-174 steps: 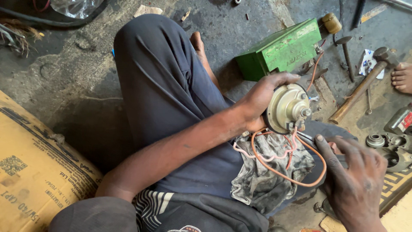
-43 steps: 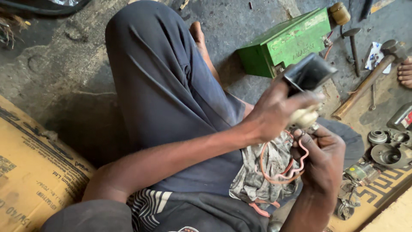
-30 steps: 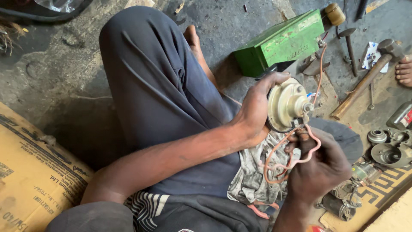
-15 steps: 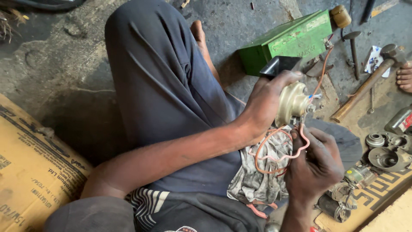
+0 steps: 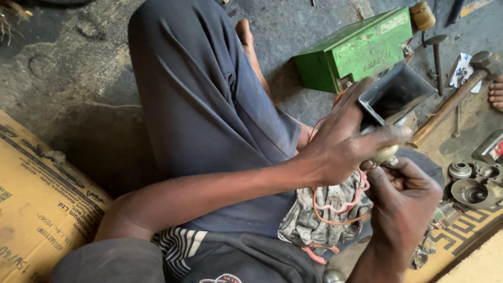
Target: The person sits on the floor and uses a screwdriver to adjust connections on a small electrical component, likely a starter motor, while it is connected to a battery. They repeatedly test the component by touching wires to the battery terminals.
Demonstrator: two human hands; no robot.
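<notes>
Here, at nine o'clock, a tan cardboard box (image 5: 36,209) with dark print lies on the floor. At centre my left hand (image 5: 340,149) wraps its fingers around the small motor (image 5: 385,153), its dark square bracket up; it seems dense, rigid metal, best gripped by the body, not its soft orange wires (image 5: 335,209). My right hand (image 5: 406,202) pinches underneath. At one o'clock sits a green labelled box (image 5: 356,50).

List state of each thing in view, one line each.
left hand: gripping the motor part
right hand: closed on the motor part from below
motor part: held, mostly hidden by fingers
orange wires: looped loose over the rag
rag: crumpled on lap
green box: closed, on floor
hammer: lying flat
</notes>
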